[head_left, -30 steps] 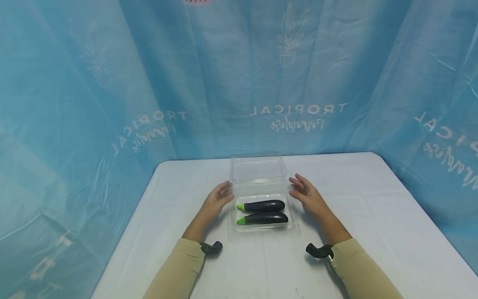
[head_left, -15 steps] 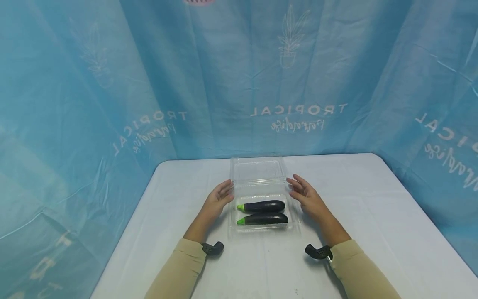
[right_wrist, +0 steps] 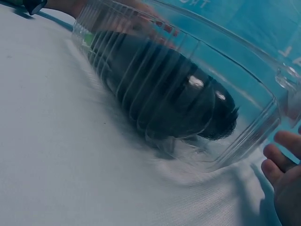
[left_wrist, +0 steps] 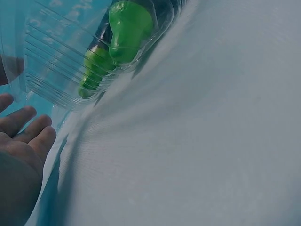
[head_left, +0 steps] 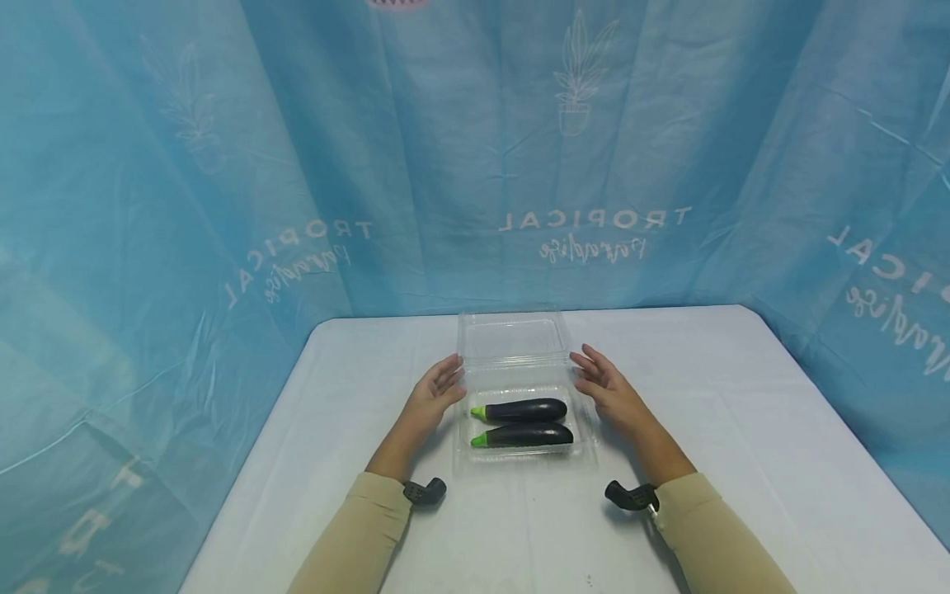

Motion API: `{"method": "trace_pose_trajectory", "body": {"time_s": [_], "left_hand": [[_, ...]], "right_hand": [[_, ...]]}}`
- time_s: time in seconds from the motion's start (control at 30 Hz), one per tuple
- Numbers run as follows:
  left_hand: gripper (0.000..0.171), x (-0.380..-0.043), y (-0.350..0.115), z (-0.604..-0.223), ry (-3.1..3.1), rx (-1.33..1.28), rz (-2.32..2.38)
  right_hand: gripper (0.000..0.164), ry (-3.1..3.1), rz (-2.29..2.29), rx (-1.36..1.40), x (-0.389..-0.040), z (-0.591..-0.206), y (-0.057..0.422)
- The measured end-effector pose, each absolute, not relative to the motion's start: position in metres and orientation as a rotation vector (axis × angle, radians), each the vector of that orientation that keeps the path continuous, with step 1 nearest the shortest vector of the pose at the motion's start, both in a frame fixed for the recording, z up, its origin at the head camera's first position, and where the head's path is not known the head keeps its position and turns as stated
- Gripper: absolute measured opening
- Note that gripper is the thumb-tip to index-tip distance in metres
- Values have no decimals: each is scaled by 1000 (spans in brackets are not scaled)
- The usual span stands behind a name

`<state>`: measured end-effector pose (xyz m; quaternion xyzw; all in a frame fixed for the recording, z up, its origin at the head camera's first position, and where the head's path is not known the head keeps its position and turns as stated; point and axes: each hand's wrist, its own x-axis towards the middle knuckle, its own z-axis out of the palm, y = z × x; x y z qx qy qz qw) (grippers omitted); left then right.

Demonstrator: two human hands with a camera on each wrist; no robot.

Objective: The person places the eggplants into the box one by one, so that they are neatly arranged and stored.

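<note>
Two dark eggplants with green stem ends lie side by side in a clear plastic clamshell container: the far eggplant and the near eggplant. The container's lid is folded back, away from me. At the container's left side is my left hand, its fingers relaxed and close to the hinge area. My right hand mirrors it on the right, fingers loosely spread near the hinge. Neither hand holds anything. Whether the fingertips touch the plastic is hard to tell. The left wrist view shows the green stem ends through the plastic.
A white-covered table bears the container. Blue printed curtains hang behind it and along both sides. A black wrist-worn device sits on the left wrist, another black device on the right.
My right hand has shifted very slightly left, toward the container. The left hand has hardly moved. The eggplants and container have stayed in place.
</note>
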<state>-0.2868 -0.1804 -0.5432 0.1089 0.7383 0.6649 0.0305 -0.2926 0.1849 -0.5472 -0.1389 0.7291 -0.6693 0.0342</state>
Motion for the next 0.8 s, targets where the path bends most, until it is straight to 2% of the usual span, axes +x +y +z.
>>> {"method": "trace_pose_trajectory", "body": {"time_s": [0.8], "left_hand": [[75,-287,-180,-541,2177,383,2164]], "right_hand": [[80,2125,-2159,-452,-292,-545,183]]}}
